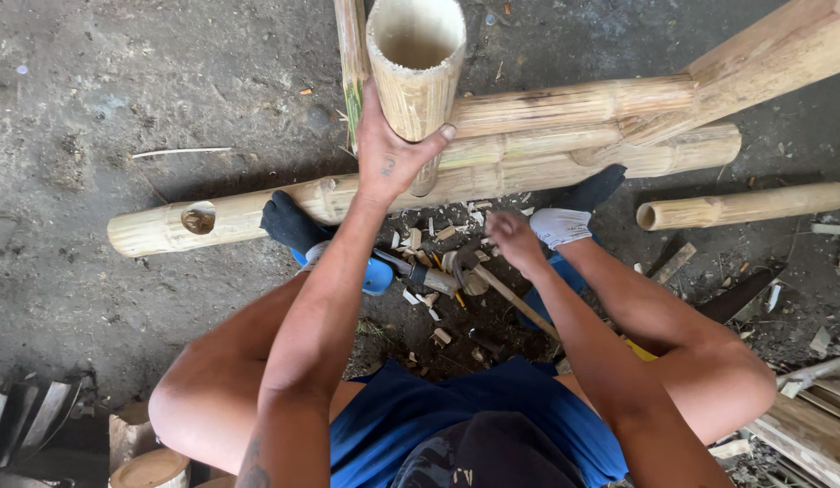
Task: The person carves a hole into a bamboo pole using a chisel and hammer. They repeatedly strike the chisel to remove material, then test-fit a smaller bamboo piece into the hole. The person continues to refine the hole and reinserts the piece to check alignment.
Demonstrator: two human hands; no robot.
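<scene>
Left hand [390, 155] fingers wrap the upright bamboo pole [416, 68], stiff, smooth, probably heavy; right hand [513, 238] fingers pinch a wooden stick [519, 305] below

A single head-worn camera is looking almost straight down from above the seated person, so the blue shirt [438, 425] and both knees are filling the bottom of the frame. It is sitting close, with the forearms running up the middle toward the bamboo poles [492, 167] crossing the upper half. The dirt floor [122, 99] is filling the upper left.
</scene>
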